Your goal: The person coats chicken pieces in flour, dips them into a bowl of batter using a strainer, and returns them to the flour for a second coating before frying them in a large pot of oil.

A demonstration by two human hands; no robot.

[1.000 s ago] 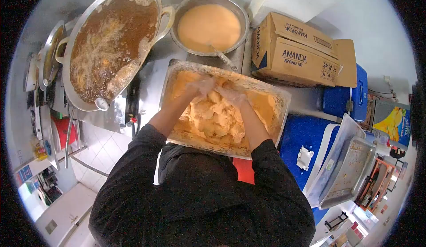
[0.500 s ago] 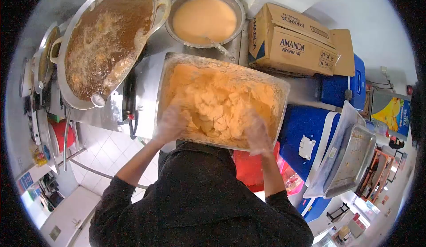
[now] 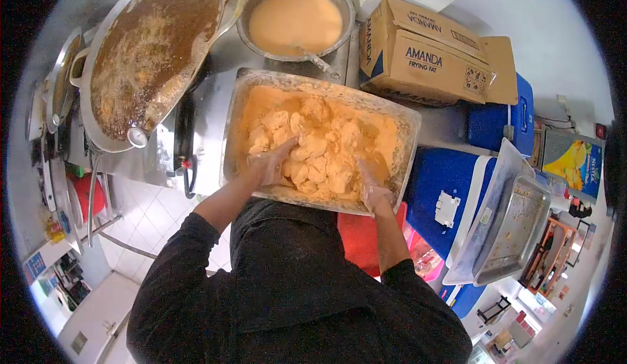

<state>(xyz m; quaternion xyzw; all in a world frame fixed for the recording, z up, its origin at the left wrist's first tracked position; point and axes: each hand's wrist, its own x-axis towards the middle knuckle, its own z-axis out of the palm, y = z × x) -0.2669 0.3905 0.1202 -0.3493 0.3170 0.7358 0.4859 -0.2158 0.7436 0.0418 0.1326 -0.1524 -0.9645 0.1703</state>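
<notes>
A rectangular tub (image 3: 415, 142) holds orange seasoned flour (image 3: 385, 135) with a heap of flour-coated pieces (image 3: 313, 155), probably meat, in the middle. My left hand (image 3: 271, 163), in a thin clear glove, reaches in from the near left side, its fingers apart and against the heap. On the right, my right hand (image 3: 375, 184), gloved the same way, rests at the heap's edge with its fingers stretched out. Neither hand is closed round a piece. Some fingertips are hidden among the coated pieces.
A large pan of bubbling oil (image 3: 150, 57) with a thermometer (image 3: 137, 137) stands at the left. Behind the tub is a metal bowl (image 3: 349, 11) of orange batter with a utensil (image 3: 320, 62). A cardboard box (image 3: 424, 53), blue coolers (image 3: 444, 194) and trays (image 3: 516, 233) are at the right.
Both hands were blurred by motion at the tub's sides; now they are still and clear. My left hand has moved inward and up against the heap. The pieces lie rearranged.
</notes>
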